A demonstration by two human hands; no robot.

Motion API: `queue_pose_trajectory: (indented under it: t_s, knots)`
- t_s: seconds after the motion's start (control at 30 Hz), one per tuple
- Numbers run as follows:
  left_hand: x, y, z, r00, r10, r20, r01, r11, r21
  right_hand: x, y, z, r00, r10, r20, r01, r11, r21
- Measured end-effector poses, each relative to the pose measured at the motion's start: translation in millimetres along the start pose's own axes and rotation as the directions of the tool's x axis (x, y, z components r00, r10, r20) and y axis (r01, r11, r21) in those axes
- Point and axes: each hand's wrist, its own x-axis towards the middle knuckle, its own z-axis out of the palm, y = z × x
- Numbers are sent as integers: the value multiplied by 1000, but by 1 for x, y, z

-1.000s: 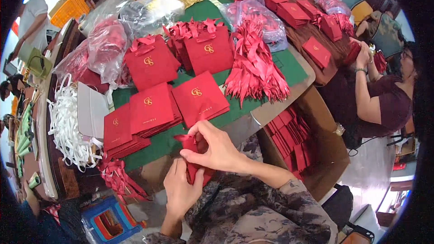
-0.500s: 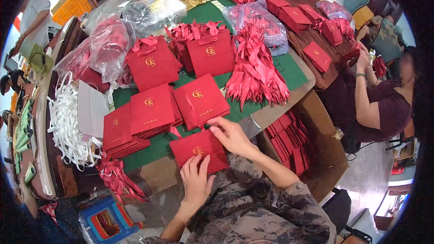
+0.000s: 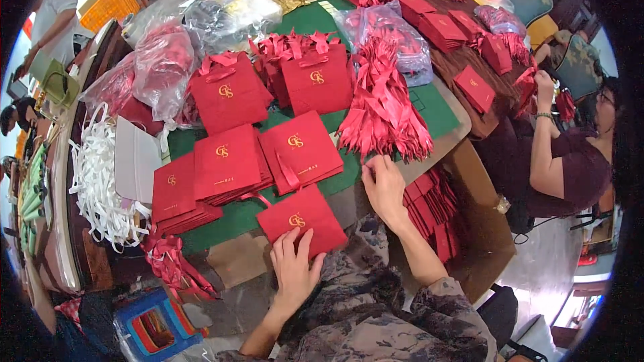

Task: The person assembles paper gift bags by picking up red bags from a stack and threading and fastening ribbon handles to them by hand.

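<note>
Two hands apart; left [image 3: 293,269] flat on edge-side bag [image 3: 320,213]; right [image 3: 385,188] by ribbons [image 3: 385,106], grip unclear

flat red rectangular paper bag [image 3: 318,210] that looked matt, its gold emblem [image 3: 296,220] metallic-looking, long red cloth ribbons [image 3: 386,107] that shone like satin, crumpled clear plastic bag [image 3: 163,60] that looked glossy, green tabletop [image 3: 439,108] that seemed matt
</note>
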Motion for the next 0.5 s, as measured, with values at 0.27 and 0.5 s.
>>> queue_pose_trajectory:
  t_s: [0.27, 0.5]
  knots:
    - [23, 5, -4, 995, 56, -80, -61, 996, -65, -32, -33, -41, 975, -112, 194, 51, 955, 293]
    - [47, 21, 7, 973, 153, -170, -184, 965, -185, -48, -61, -67, 883, -221, 413, -41, 842, 538]
